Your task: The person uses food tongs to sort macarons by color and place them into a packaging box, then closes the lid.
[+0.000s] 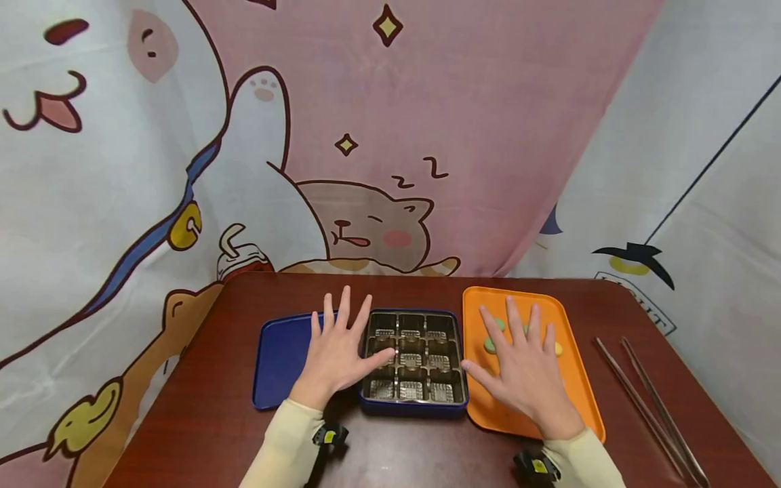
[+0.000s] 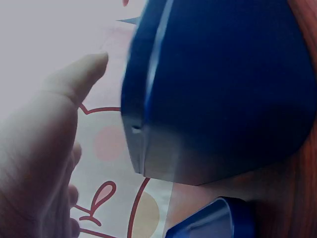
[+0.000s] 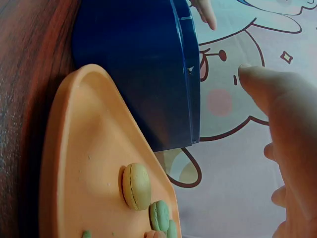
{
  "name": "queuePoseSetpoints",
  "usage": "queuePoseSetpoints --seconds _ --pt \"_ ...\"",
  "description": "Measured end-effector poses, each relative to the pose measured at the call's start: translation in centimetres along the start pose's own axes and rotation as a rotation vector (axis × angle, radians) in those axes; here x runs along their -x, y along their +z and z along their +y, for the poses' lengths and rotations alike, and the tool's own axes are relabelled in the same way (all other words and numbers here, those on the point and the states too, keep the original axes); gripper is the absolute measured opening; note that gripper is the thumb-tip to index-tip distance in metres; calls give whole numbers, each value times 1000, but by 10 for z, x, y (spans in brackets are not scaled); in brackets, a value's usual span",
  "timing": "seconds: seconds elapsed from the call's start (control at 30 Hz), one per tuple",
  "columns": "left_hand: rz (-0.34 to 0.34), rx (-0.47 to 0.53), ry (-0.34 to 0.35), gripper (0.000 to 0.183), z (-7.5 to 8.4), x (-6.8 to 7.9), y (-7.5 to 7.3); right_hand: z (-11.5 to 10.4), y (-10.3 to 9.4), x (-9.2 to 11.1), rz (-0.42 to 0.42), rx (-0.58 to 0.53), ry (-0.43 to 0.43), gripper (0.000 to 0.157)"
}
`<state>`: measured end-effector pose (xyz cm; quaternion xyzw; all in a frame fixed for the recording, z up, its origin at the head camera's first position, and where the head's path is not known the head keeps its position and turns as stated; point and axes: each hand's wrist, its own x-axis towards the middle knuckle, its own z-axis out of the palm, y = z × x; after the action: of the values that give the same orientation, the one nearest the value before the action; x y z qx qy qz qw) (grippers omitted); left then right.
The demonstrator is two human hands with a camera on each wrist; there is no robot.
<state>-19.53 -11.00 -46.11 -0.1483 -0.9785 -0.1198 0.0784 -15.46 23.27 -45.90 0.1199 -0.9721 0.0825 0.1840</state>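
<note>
My left hand (image 1: 334, 354) is spread flat in the air, fingers apart, between a blue lid (image 1: 274, 369) and a blue tin (image 1: 415, 409). Its thumb overlaps the tin's left side in the head view. Over the orange tray (image 1: 578, 400), my right hand (image 1: 529, 376) is likewise spread and holds nothing. Green macarons (image 1: 490, 346) and a yellow macaron (image 1: 558, 348) lie on the tray, partly hidden by that hand. Inside the tin is a dark plastic insert (image 1: 411, 360) with several bare compartments. The right wrist view shows a yellow macaron (image 3: 137, 187) beside green ones (image 3: 159, 216).
Metal tongs (image 1: 634, 394) lie on the dark red-brown table (image 1: 201, 413), right of the tray. Behind the table hangs a cloth (image 1: 488, 135) printed with cartoon animals. The tin stands between the lid and the tray.
</note>
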Motion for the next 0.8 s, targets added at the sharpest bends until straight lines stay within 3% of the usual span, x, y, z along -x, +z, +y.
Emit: queuePoseSetpoints --seconds 0.2,0.43,0.8 --pt "-37 99 17 102 -5 2 -5 5 -3 2 -32 -28 19 95" --pt "-61 256 36 85 -9 3 -17 21 -15 10 45 -59 37 88" --pt "-156 458 172 67 -25 1 -9 76 -29 42 -28 37 212 93"
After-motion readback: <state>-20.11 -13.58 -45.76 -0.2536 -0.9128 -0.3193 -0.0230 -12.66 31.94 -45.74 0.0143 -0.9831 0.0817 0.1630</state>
